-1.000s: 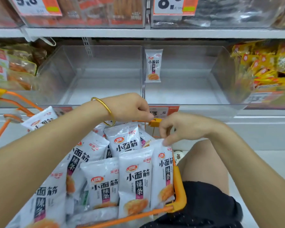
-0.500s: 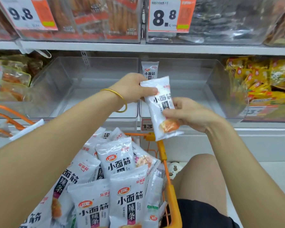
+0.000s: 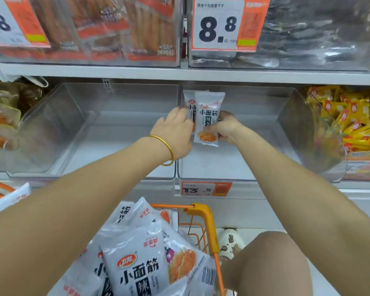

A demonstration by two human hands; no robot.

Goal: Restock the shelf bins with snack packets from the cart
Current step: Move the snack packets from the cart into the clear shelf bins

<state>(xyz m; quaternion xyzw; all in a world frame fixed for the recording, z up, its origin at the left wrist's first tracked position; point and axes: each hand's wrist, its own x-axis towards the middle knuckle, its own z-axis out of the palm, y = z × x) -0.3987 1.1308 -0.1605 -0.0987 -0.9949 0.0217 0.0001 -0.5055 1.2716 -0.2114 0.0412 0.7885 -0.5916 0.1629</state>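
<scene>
Holds with the right grip (image 3: 224,130) the lower half of a snack packet (image 3: 208,116), fingers curled round it, upright inside the clear bin (image 3: 286,107). Touches the left edge of it with the left grip (image 3: 175,129), fingers almost straight. Just behind the held packet, towards the back wall of the bin: a second packet (image 3: 188,101), also upright. On the left wrist: a gold bangle (image 3: 166,146). Below both grips, under the bin front: an orange price label (image 3: 205,189). Further below: the orange cart (image 3: 203,212), heaped with the same white packets (image 3: 137,263).
</scene>
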